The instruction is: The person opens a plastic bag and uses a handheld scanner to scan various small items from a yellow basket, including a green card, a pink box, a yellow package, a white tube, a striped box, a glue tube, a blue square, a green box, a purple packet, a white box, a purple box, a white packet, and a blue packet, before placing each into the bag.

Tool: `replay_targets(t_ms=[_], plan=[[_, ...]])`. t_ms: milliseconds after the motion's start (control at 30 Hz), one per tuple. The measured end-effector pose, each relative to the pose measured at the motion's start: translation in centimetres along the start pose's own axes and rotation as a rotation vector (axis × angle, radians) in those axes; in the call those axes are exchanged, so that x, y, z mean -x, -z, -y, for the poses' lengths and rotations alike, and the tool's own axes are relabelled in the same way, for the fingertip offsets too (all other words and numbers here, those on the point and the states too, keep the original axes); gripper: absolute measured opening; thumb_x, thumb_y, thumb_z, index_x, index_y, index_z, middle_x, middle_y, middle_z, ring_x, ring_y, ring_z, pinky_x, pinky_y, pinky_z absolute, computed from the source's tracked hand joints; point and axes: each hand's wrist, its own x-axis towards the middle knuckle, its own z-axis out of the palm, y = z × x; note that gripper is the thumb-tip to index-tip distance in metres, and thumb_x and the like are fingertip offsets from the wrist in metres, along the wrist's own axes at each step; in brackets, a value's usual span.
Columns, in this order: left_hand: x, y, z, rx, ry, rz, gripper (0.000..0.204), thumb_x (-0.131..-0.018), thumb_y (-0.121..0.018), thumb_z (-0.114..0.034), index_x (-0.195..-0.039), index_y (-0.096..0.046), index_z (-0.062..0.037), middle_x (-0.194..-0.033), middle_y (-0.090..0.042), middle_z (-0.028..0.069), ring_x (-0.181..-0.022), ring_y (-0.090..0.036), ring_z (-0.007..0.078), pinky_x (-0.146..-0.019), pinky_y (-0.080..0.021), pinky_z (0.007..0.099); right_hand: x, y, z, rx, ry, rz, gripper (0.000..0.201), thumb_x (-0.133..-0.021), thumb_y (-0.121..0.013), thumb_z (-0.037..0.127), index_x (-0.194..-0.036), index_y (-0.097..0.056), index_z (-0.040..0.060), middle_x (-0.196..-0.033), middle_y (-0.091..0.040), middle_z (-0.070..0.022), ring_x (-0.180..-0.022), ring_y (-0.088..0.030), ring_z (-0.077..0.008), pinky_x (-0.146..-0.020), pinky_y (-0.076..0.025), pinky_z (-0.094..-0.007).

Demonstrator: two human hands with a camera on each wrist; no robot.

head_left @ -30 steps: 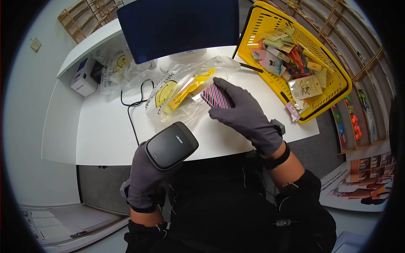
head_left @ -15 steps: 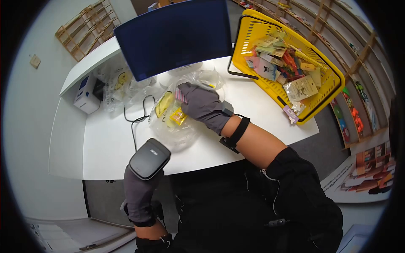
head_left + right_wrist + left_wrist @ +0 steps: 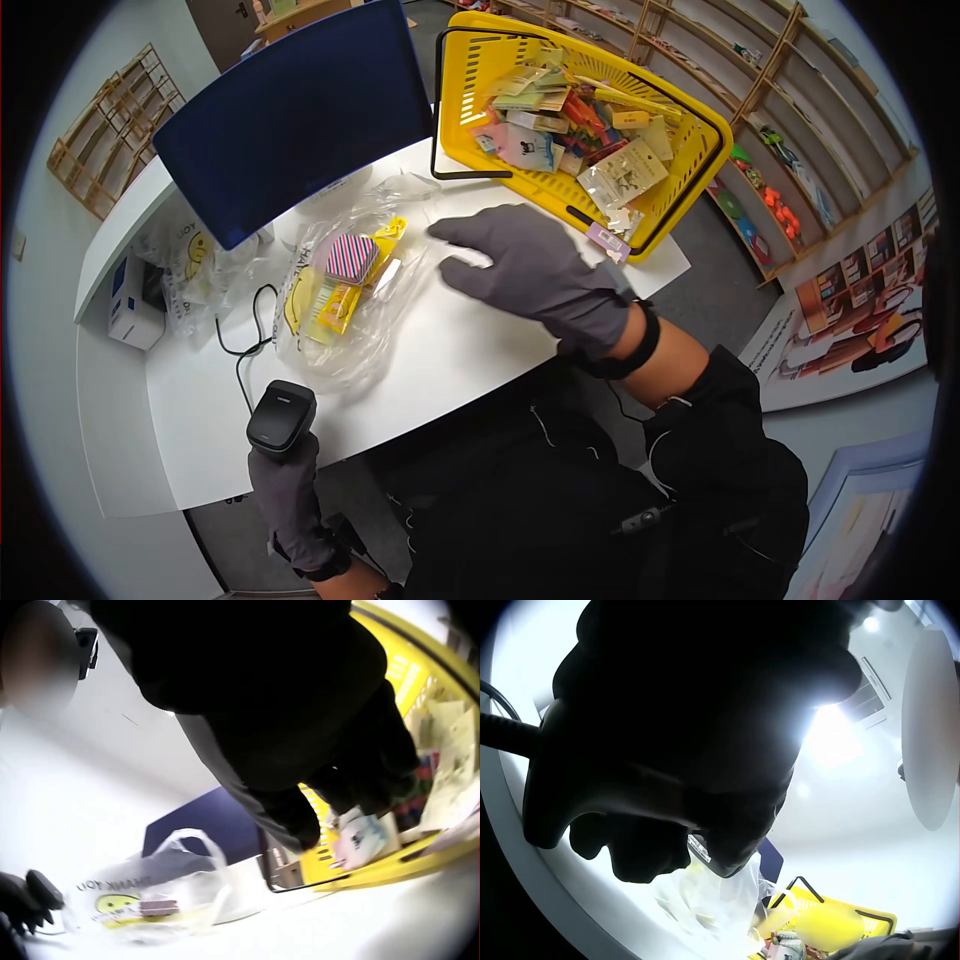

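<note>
My gloved left hand (image 3: pixel 285 505) grips a black handheld barcode scanner (image 3: pixel 281 415) at the front left of the desk. In the left wrist view the hand is dark and backlit around the scanner's handle. My gloved right hand (image 3: pixel 535 270) holds nothing, thumb and fingers spread apart, over the desk between bag and basket. A small pink, white and dark striped packet (image 3: pixel 352 258) rests on a clear plastic bag (image 3: pixel 365 350) with a yellow smiley print. Beneath and beside the packet lies a yellow wrapped item (image 3: pixel 342 308), partly covered by it.
A yellow shopping basket (image 3: pixel 690 215) full of packaged small goods stands at the right. The dark blue monitor (image 3: pixel 300 110) rises at the back. More plastic bags (image 3: pixel 205 265) and a white box (image 3: pixel 135 305) sit at the left, near a black cable (image 3: pixel 240 350).
My right hand carried the striped packet to the bag, let go of it there, and drew back right. The head view turned right; the left hand still holds the scanner.
</note>
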Motion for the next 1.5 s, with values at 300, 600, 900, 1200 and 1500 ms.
replay_targets(t_ms=[300, 600, 900, 1200, 1500], plan=[[-1.0, -0.6, 0.9, -0.065, -0.067, -0.013, 0.019, -0.090, -0.076, -0.020, -0.099, -0.075, -0.0036, -0.076, -0.067, -0.0005, -0.063, -0.056, 0.0105, -0.058, -0.043, 0.0317, 6.9, 5.3, -11.3, 0.776, -0.409, 0.008, 0.040, -0.092, -0.078, 0.026, -0.128, -0.082, 0.0107, -0.097, -0.079, -0.0170, -0.096, -0.076, -0.0377, -0.086, -0.059, -0.0497], [-0.3, -0.6, 0.6, -0.019, -0.089, 0.004, 0.018, -0.088, -0.076, -0.019, -0.097, -0.076, -0.0032, -0.076, -0.067, -0.0001, -0.068, -0.057, 0.0112, -0.064, -0.046, 0.0328, 8.5, 2.4, -16.2, 0.732, -0.335, -0.225, 0.026, -0.091, -0.078, 0.016, -0.115, -0.085, 0.0103, -0.096, -0.079, -0.0160, -0.091, -0.076, -0.0369, -0.081, -0.058, -0.0479], [0.8, -1.0, -0.8, -0.108, -0.109, -0.034, 0.025, -0.084, -0.080, -0.017, -0.102, -0.079, 0.0004, -0.079, -0.075, 0.0056, -0.073, -0.065, 0.0143, -0.072, -0.053, 0.0361, 7.4, 5.4, -10.5, 0.490, -0.332, -0.414, 0.023, -0.101, -0.077, 0.018, -0.119, -0.085, 0.0053, -0.100, -0.081, -0.0135, -0.089, -0.077, -0.0305, -0.080, -0.059, -0.0404], [1.1, -2.4, -0.5, -0.171, -0.220, -0.046, 0.031, -0.082, -0.084, -0.020, -0.104, -0.080, 0.0022, -0.082, -0.080, 0.0113, -0.078, -0.076, 0.0216, -0.074, -0.058, 0.0414, 8.3, -0.1, -6.9, -1.133, -0.634, -0.338, 0.031, -0.113, -0.065, 0.013, -0.140, -0.070, -0.0011, -0.115, -0.078, -0.0048, -0.102, -0.075, -0.0127, -0.087, -0.059, -0.0264], [3.9, -4.7, -1.0, 0.037, -0.498, 0.118, 0.030, -0.086, -0.092, -0.018, -0.109, -0.082, -0.0007, -0.094, -0.084, 0.0148, -0.087, -0.082, 0.0240, -0.079, -0.061, 0.0361, 8.7, -5.2, -0.5, -1.496, -0.406, 0.106, 0.030, -0.116, -0.058, 0.009, -0.142, -0.069, 0.0009, -0.124, -0.077, -0.0081, -0.112, -0.076, -0.0158, -0.093, -0.061, -0.0284]])
